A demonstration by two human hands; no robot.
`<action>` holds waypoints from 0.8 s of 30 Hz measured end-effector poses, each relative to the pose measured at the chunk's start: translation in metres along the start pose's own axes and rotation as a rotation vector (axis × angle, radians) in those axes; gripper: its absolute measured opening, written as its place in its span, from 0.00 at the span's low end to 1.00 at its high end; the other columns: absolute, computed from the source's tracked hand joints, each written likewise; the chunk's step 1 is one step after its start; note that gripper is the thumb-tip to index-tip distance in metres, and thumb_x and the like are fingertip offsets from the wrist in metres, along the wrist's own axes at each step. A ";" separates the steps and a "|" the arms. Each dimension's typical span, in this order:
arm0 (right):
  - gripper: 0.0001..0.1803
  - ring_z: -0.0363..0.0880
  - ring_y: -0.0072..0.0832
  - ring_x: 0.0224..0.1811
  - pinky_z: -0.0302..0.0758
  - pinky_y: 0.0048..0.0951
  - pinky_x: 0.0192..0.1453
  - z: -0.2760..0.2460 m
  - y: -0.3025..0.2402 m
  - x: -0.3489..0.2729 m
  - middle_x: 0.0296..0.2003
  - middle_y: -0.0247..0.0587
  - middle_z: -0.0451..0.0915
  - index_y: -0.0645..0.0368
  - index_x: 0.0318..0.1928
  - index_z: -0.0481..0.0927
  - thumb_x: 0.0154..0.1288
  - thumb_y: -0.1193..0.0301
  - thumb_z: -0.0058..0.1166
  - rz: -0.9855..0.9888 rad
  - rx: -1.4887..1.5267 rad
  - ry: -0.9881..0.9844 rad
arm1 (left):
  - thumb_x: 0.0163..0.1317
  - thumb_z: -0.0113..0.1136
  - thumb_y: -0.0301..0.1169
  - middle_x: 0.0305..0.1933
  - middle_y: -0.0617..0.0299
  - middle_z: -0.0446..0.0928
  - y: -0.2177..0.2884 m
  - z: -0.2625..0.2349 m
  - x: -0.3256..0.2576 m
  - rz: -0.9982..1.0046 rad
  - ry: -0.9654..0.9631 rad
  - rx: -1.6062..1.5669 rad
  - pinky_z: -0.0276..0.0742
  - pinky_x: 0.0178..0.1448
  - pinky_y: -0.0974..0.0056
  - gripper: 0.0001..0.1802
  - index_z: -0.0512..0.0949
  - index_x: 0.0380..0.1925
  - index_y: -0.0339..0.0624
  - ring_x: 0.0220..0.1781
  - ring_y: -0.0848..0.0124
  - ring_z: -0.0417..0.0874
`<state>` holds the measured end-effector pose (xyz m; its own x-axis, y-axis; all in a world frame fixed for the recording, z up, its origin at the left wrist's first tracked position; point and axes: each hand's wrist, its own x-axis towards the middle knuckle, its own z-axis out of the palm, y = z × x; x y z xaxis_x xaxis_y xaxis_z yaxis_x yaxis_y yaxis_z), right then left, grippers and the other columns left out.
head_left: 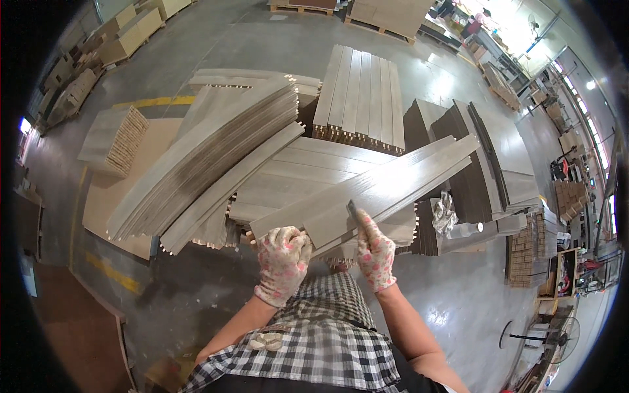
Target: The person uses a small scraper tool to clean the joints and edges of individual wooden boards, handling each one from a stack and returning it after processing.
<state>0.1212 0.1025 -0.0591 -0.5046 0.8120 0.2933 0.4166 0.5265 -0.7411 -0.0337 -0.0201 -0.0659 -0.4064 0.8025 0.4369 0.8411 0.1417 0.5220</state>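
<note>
Two long grey wooden boards lie slantwise before me, a front board (393, 190) overlapping another board (295, 209) behind it. They rest across a broad stack of similar boards (314, 167). My left hand (283, 262), in a white glove with pink flowers, is closed at the near left end of the boards, its fingers curled over the edge. In the same kind of glove, my right hand (375, 252) grips a small dark flat piece (354, 211) that reaches over the front board's face. I cannot tell what kind of tool it is.
A fanned row of upright boards (216, 157) leans at the left, near a bundle (116, 139) on a brown sheet. Behind stands another board stack (359, 98). Dark-edged boards (458, 157), a clear bottle (466, 229) and crumpled plastic (445, 215) are at the right. A fan (557, 337) stands lower right.
</note>
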 end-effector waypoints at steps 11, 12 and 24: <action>0.40 0.81 0.39 0.28 0.79 0.37 0.34 0.023 -0.024 -0.045 0.34 0.49 0.81 0.52 0.65 0.68 0.47 0.86 0.49 -0.138 -0.020 -0.262 | 0.49 0.64 0.27 0.41 0.61 0.74 -0.006 -0.012 -0.032 -0.018 -0.041 -0.023 0.67 0.52 0.53 0.10 0.75 0.31 0.45 0.47 0.58 0.74; 0.38 0.84 0.37 0.35 0.81 0.33 0.39 0.022 -0.031 -0.047 0.40 0.49 0.82 0.52 0.65 0.68 0.50 0.86 0.50 -0.106 0.000 -0.395 | 0.49 0.64 0.27 0.41 0.61 0.74 -0.005 -0.011 -0.032 -0.018 -0.041 -0.022 0.67 0.52 0.53 0.10 0.75 0.31 0.45 0.47 0.58 0.74; 0.18 0.78 0.37 0.31 0.76 0.32 0.34 0.002 -0.016 -0.034 0.33 0.46 0.76 0.57 0.52 0.78 0.62 0.80 0.52 -0.053 -0.173 -0.156 | 0.46 0.64 0.23 0.41 0.60 0.73 -0.008 -0.009 -0.032 0.004 0.048 -0.079 0.67 0.50 0.53 0.11 0.74 0.31 0.44 0.45 0.57 0.73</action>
<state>0.1302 0.0660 -0.0582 -0.6342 0.7403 0.2228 0.5027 0.6139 -0.6086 -0.0307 -0.0524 -0.0773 -0.4213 0.7742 0.4724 0.8126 0.0910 0.5757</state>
